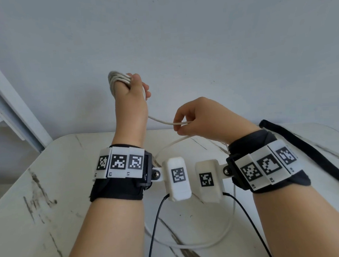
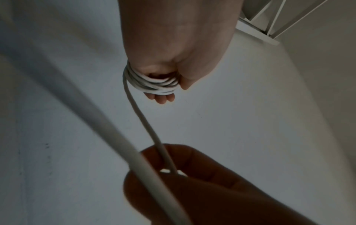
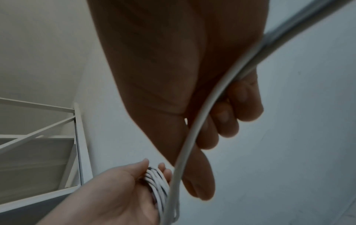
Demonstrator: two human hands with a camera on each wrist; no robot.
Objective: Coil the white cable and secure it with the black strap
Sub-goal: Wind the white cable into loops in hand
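My left hand [image 1: 134, 86] is raised above the table's far edge, with several turns of the white cable [image 1: 115, 80] wound round its fingers. In the left wrist view the thumb lies against that coil [image 2: 154, 85]. A single strand [image 1: 160, 121] sags from the coil to my right hand [image 1: 196, 116], which pinches it between thumb and fingers. In the right wrist view the strand [image 3: 194, 130] runs through those fingers down to the coil [image 3: 158, 182]. The rest of the cable lies in a wide loop [image 1: 193, 246] on the table. The black strap [image 1: 306, 151] lies stretched out at the right, untouched.
The marble-patterned table [image 1: 67, 175] stands against a plain pale wall [image 1: 198, 36]. A white metal frame [image 1: 8, 103] stands off the table's left corner. Thin black leads [image 1: 154, 233] run from my wrist cameras toward me.
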